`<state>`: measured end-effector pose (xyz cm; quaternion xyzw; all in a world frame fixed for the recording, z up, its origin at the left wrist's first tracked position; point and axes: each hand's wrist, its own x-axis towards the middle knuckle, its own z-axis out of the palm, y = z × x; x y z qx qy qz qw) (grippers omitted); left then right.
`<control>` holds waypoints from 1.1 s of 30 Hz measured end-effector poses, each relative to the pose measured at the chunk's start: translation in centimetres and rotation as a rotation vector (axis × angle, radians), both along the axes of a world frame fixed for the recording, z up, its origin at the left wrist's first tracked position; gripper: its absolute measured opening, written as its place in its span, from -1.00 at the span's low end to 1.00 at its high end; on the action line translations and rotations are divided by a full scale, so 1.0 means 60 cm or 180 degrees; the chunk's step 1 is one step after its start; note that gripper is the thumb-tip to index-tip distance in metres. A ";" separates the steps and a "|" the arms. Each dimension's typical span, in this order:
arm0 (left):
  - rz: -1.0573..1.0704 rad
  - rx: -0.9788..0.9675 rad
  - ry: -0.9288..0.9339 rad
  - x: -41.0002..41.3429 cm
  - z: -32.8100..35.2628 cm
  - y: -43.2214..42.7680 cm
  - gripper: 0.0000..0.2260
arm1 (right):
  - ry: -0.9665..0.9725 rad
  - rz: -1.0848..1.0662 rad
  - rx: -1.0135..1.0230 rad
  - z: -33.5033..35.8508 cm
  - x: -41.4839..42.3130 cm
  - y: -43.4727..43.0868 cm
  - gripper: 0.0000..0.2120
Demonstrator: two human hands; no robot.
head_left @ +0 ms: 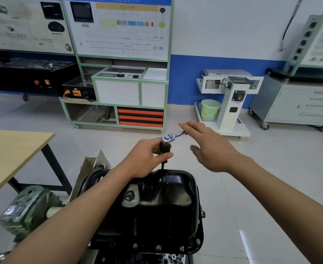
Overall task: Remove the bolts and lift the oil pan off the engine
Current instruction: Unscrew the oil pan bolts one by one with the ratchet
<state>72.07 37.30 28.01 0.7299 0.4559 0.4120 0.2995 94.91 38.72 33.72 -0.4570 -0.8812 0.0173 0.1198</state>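
Observation:
A glossy black oil pan (157, 206) sits on the engine at the bottom centre, with bolts (158, 247) along its near flange. A ratchet wrench (168, 138) stands over the pan's far edge on a black socket extension (165, 149) that runs down to the flange. My left hand (147, 157) grips that extension just under the ratchet head. My right hand (208, 147) is open with straight fingers and lies over the ratchet's handle; the handle is mostly hidden under it.
A wooden table (10, 155) stands at the left. A green gearbox unit (27, 208) sits beside the engine stand. Training benches (118, 92), a white machine with a green bucket (210, 109) and a grey drawer cabinet (298, 103) line the far wall.

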 end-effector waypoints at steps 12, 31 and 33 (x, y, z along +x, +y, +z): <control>0.0337 0.0145 0.0157 0.013 -0.001 -0.004 -0.96 | -0.0021 -0.0151 -0.0266 0.045 -0.023 -0.103 -0.64; -0.0154 -0.0086 0.0227 -0.004 -0.001 -0.004 -0.72 | -0.0660 -0.0370 -0.0299 0.081 -0.028 -0.041 -0.84; -0.0171 -0.0161 0.0302 -0.004 -0.002 -0.003 -0.85 | -0.0816 -0.0474 0.0227 0.071 -0.037 -0.027 -0.75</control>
